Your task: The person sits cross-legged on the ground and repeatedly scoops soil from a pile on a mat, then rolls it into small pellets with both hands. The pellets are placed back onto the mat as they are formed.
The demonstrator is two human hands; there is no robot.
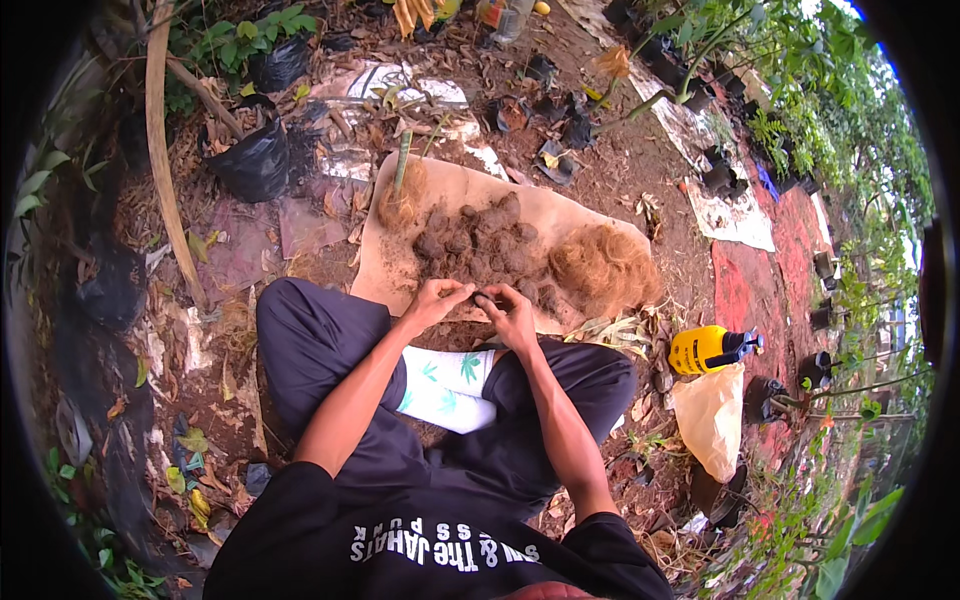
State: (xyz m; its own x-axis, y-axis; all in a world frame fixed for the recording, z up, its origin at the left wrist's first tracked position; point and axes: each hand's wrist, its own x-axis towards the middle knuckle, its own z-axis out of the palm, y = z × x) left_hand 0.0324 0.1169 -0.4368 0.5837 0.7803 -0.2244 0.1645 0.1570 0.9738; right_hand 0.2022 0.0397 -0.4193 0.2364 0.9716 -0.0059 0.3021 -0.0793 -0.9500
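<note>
My left hand (442,300) and my right hand (510,311) meet at the fingertips over the near edge of a tan sheet (585,206). Between them is a small dark lump (477,296), pinched by the fingers of both; its kind is too small to tell. Just beyond the hands lies a heap of dark soil clumps (487,236) mixed with fibre. A loose pile of brown coconut-like fibre (606,270) rests at the sheet's right end. At its upper left stands a fibre-wrapped bundle (401,199) with a green stem cutting (403,161) sticking up.
A yellow pump sprayer bottle (701,350) lies at the right, beside a pale plastic bag (716,420). A black plant bag (251,161) stands at the upper left near a long wooden stick (161,150). Dry leaves and several small black pots surround the sheet.
</note>
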